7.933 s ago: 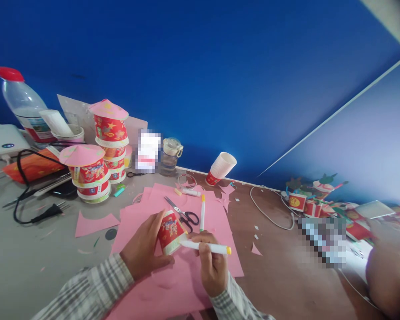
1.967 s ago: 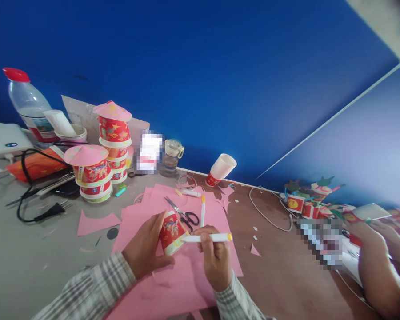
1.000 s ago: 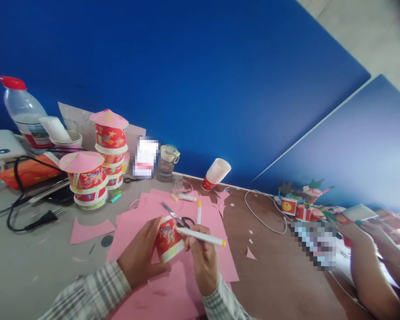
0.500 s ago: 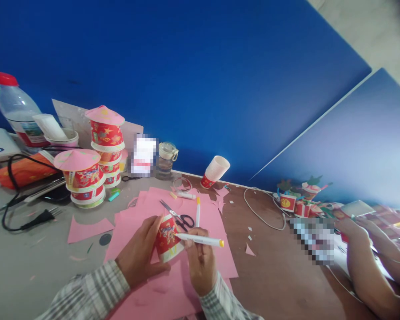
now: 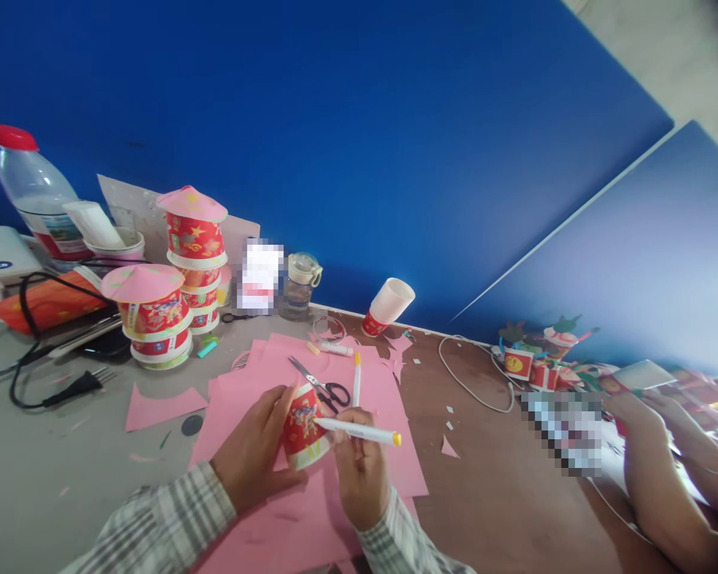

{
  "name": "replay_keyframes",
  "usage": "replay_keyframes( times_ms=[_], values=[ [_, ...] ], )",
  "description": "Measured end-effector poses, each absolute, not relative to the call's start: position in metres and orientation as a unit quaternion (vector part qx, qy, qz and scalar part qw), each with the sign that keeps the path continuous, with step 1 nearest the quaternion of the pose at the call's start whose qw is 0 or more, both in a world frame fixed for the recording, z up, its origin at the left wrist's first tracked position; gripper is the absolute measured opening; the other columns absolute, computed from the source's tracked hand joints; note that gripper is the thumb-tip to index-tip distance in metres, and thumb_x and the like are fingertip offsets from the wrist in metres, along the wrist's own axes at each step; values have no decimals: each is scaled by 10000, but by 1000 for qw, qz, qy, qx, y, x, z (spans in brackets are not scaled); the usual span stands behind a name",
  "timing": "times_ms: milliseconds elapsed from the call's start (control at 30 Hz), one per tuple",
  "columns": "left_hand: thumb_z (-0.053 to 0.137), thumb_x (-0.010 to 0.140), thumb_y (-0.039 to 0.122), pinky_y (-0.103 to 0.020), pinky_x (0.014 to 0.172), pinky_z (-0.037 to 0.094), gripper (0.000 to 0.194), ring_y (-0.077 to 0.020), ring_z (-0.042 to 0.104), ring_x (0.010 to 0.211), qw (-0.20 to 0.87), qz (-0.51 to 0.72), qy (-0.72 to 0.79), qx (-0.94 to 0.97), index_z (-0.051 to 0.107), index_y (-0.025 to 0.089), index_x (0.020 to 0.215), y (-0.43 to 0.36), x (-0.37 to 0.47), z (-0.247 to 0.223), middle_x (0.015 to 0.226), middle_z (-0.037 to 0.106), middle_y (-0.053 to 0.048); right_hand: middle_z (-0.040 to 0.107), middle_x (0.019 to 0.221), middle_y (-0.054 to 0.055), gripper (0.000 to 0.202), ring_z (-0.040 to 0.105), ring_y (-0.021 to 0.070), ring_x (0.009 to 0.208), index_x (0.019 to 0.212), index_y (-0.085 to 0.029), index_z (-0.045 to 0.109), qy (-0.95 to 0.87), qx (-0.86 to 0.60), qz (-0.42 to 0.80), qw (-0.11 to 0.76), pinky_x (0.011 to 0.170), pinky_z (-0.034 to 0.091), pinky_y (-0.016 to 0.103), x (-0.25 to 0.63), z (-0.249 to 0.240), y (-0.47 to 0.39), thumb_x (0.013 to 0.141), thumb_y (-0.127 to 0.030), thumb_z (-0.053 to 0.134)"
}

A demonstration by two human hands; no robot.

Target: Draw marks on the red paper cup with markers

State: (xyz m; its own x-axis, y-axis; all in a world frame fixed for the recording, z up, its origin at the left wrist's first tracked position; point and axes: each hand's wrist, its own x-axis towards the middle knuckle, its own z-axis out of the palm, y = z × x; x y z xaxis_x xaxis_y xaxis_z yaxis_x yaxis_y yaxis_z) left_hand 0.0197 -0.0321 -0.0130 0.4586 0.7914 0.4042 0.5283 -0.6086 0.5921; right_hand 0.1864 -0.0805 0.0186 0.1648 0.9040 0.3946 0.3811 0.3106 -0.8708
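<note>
Tilted in my left hand [image 5: 260,446] is a red paper cup [image 5: 305,426] with a printed pattern and yellow marks near its pale rim. My fingers and thumb wrap its left side. A white marker [image 5: 362,431] with a yellow end sits pinched in my right hand [image 5: 360,470], its tip at the cup's printed side. Just behind the cup lie dark-handled scissors [image 5: 333,392] and a yellow-capped marker [image 5: 357,379]. Both rest on stacked pink paper sheets [image 5: 388,458] under my hands.
Two towers of red cups with pink cone roofs [image 5: 155,307] stand at left, near a black plug [image 5: 75,391] and a bottle [image 5: 36,191]. Behind are a glass jar [image 5: 300,287] and stacked paper cups [image 5: 388,305]. Another person's arms [image 5: 664,462] are at right.
Both hands keep their hold on the cup and the marker, almost unmoved. The background has shifted slightly to the right in view.
</note>
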Motion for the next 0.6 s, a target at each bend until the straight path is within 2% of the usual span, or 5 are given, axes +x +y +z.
replay_keyframes(
  times_ms=[267,600],
  values=[
    [731,428,582,-465,874,409,1142,-309,362,1087,190,332,397,834,53,226,1275,-33,19,-13,1216,356,-113,569,695,-4,131,543,177,572,802,-212,596,-609,-542,227,533,541,464,283,187,21,-83,775,-158,481],
    [704,435,616,-457,882,407,1129,-297,367,1087,172,326,396,841,57,227,1275,-33,19,-14,1210,362,-112,577,703,-1,142,551,184,600,808,-225,600,-614,-548,214,527,583,467,290,188,21,-81,780,-166,474]
  ],
)
